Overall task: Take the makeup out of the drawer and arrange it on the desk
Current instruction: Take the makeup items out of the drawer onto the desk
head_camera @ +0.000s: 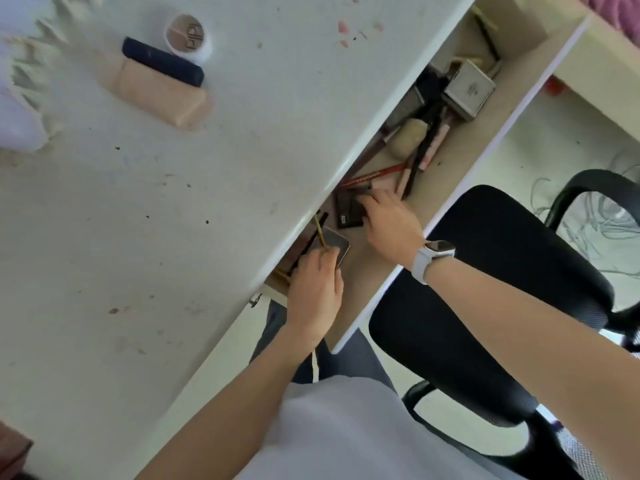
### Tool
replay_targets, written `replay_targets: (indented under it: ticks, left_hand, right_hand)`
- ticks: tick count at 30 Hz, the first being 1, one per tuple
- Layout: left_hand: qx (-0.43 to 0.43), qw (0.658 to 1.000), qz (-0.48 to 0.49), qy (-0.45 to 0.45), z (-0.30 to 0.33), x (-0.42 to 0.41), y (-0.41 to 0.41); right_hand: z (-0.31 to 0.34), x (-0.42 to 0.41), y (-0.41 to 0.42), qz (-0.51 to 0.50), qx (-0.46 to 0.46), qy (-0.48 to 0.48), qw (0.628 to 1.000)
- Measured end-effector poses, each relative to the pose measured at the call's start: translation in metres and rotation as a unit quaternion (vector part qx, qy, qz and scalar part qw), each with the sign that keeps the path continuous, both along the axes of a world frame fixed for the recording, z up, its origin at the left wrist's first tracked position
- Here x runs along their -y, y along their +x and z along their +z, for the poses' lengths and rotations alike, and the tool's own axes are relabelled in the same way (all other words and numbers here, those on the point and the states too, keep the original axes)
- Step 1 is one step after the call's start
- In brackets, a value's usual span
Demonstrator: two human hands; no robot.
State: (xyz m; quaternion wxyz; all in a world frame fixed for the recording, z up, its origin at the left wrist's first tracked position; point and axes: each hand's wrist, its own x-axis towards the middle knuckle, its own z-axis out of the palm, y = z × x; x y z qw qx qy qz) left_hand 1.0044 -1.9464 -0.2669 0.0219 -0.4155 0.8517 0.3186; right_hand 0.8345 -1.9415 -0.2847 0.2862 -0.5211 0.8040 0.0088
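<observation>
**Both hands in the open drawer**

Left hand (313, 289), lower centre: fingers curled round a dark compact (334, 244) and a thin gold-handled stick (320, 232). Right hand (388, 220), wearing a white watch (434, 256): fingertips pressed on a black palette (349, 211); curl of fingers not clear. Drawer (460, 161), running diagonally to upper right: red pencil (375, 176), beige sponge (408, 136), grey box (469, 90), tangled brushes. Table (173, 202), left: round jar (188, 38), dark blue tube (162, 62) and peach tube (161, 93), touching. Black chair (502, 271), right.
</observation>
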Motion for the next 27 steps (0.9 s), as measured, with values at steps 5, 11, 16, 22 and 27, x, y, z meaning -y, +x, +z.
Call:
replay_targets:
  ticks: [5,11,16,22,27]
  left_hand:
    - [0.148,0.988,0.034,-0.011,-0.041,0.003,-0.013]
    - [0.161,0.980,0.099,-0.067,-0.047,0.000,-0.033]
    - [0.242,0.966,0.080,-0.041,-0.047,-0.007,-0.036]
    - [0.255,0.963,0.083,-0.035,-0.049,-0.011,-0.026]
    - [0.233,0.969,0.082,-0.009,-0.051,-0.014,-0.022]
  right_hand:
    - [-0.029,0.016,0.000,0.060,-0.080,0.039,0.994]
    - [-0.036,0.016,0.002,0.034,-0.101,0.029,0.994]
    - [-0.032,0.016,0.000,0.061,-0.089,0.046,0.993]
    - [-0.024,0.015,-0.005,0.069,-0.088,0.061,0.992]
    - [-0.011,0.011,-0.013,0.091,-0.082,0.068,0.990]
